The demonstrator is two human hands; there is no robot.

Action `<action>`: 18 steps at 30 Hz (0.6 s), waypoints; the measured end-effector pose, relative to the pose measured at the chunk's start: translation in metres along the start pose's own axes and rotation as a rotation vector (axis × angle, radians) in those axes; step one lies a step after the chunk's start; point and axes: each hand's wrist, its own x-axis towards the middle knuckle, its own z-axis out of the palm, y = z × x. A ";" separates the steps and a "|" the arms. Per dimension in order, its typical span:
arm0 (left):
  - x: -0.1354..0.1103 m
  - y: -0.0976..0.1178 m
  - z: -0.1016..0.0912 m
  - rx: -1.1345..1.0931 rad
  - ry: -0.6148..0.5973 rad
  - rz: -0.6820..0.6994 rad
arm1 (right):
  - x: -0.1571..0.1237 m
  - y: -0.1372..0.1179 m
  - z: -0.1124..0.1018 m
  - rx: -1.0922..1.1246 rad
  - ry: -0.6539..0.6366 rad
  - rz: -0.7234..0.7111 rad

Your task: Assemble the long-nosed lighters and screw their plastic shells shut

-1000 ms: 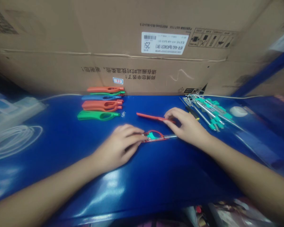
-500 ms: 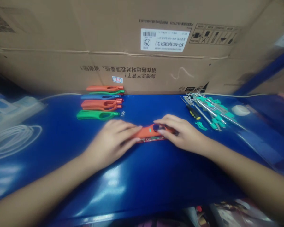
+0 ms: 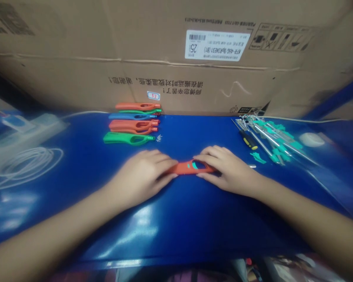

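Several coloured handles (image 3: 125, 125) lie beyond the left hand (image 3: 144, 172), which pinches one end of the orange casing (image 3: 182, 168); the right hand (image 3: 228, 170) clasps the other, apparently to steady it between them; past that hand, a screwdriver (image 3: 248, 140) sits within reach.

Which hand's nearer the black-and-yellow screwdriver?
Right. The right hand is just left of and on the person's side of the screwdriver, not touching it; the left hand is much farther left, at the orange casing's other end.
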 end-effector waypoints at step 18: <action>-0.001 0.002 0.008 0.047 0.031 0.013 | -0.004 -0.008 0.008 0.041 0.092 0.069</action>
